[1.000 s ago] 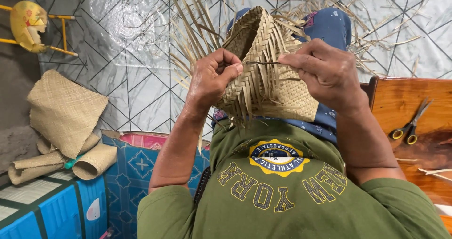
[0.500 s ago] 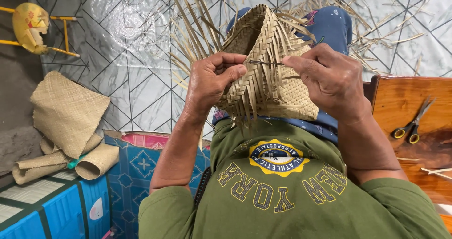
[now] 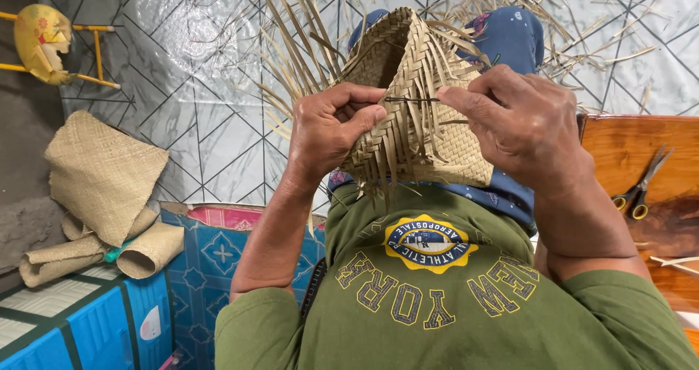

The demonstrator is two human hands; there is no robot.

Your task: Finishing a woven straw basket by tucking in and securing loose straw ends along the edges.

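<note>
Left hand (image 3: 331, 126): grip curled shut, thumb and fingers pinching the edge of the woven basket (image 3: 419, 100).
Right hand (image 3: 524, 126): fingertips pressed together on a thin dark needle (image 3: 411, 99) lying across the weave.
Basket: held up over the lap between both hands, loose strips (image 3: 291, 42) sticking out at the top left.
Scissors (image 3: 639, 188): on the wooden worktop (image 3: 626, 148) at the right, well apart from the hands.
Rolled mats (image 3: 102, 195): at the left, on blue boxes (image 3: 87, 319).

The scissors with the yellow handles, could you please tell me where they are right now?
The scissors lie on the wooden table at the right edge of the head view, just beyond the right hand, apart from it.
</note>
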